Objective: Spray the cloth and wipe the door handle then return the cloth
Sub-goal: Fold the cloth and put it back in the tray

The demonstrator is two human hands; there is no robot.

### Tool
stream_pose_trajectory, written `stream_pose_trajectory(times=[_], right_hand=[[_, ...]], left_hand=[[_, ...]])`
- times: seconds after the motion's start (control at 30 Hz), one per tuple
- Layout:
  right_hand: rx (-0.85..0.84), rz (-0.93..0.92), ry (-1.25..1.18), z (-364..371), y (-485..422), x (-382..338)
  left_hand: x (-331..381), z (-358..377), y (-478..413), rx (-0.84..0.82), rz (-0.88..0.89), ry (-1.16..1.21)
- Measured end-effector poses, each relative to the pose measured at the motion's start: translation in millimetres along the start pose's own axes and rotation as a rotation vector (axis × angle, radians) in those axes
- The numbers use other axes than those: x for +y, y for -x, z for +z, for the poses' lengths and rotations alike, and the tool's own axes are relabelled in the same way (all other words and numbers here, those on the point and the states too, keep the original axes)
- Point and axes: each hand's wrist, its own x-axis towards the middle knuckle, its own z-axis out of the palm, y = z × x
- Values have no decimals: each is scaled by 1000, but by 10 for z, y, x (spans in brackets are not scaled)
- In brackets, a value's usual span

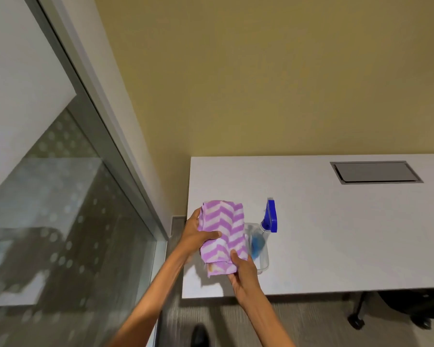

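Note:
A purple and white zigzag cloth (223, 231) is held folded above the left end of the white table (336, 234). My left hand (198, 232) grips its left edge, thumb across the front. My right hand (243, 271) grips its lower edge from below. Just right of the cloth stands a clear spray bottle (263, 236) with a blue trigger head, inside a clear plastic tub (262, 264) that the cloth partly hides. No door handle is in view.
A glass panel with a frosted dot pattern and a grey metal frame (125, 151) runs along the left. A grey cable hatch (375, 172) is set in the table at the back right. A chair base with castors (356, 321) stands under the table. A yellow wall is behind.

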Motion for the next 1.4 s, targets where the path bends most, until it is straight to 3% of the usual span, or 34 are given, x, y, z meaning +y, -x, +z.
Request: stream_pose_trajectory(times=[0.2, 0.37, 0.7, 0.83, 0.97, 1.03, 1.1, 1.17, 1.4], right_hand=[[137, -277, 692, -85, -181, -37], [89, -425, 1072, -122, -240, 39], [72, -436, 1458, -200, -484, 153], [71, -394, 1492, -163, -567, 155], [78, -369, 1476, -131, -595, 179], [79, -358, 1483, -157, -626, 186], [69, -324, 1536, -183, -665, 181], [47, -294, 1613, -188, -718, 163], [-55, -104, 1789, -163, -851, 58]], left_hand=[[-228, 112, -312, 79, 75, -193], [-512, 141, -479, 48, -22, -270], [-829, 179, -499, 77, -102, -203], [-803, 312, -498, 180, -61, -274], [-804, 410, -407, 264, 191, -419], [-877, 395, -341, 321, 410, -717], [-1004, 348, -320, 266, 741, -946], [-1162, 308, -345, 183, 959, -1066], [-1169, 270, -504, -35, 832, -1217]])
